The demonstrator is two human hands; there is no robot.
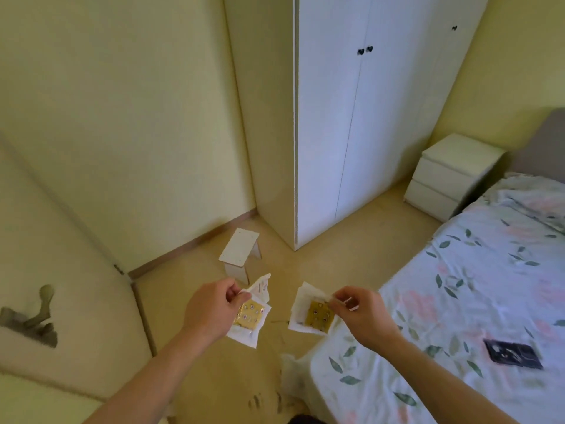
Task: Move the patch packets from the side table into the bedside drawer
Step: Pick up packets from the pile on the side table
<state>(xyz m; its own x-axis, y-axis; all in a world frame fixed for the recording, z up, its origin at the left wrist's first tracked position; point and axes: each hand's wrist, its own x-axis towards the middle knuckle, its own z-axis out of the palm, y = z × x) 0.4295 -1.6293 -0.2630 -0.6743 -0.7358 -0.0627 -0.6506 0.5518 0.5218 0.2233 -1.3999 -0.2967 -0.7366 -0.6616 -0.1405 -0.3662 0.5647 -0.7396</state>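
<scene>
Patch packets are in both of your hands, held in the air above the floor (275, 209), well apart from the bedside drawer unit.

Largest items first. The white wardrobe (360, 117) stands against the far wall with both doors closed and two dark knobs side by side. The bed (458, 286) lies to your right under a floral sheet; a dark flat packet (513, 354) rests on the sheet near its right side. A pale door (61, 286) with a lever handle (36, 316) fills the lower left. The bedside drawer unit (452, 175) stands between the wardrobe and the head of the bed; both drawer fronts that you can see are closed. The small white desk (240, 252), the side table, stands on the floor near the wardrobe corner, ahead of your left hand, and its top carries nothing.

Your left hand (211, 307) pinches the left patch packets (249, 313) at the upper edge: white sheets with a yellow perforated patch facing you. The fingers (235, 290) are curled onto the paper.

Your right hand (357, 313) pinches the right patch packets (312, 313) at the upper right corner, fingers closed on the paper; a yellow patch shows here too. The two bundles hang just beside each other without touching.
</scene>
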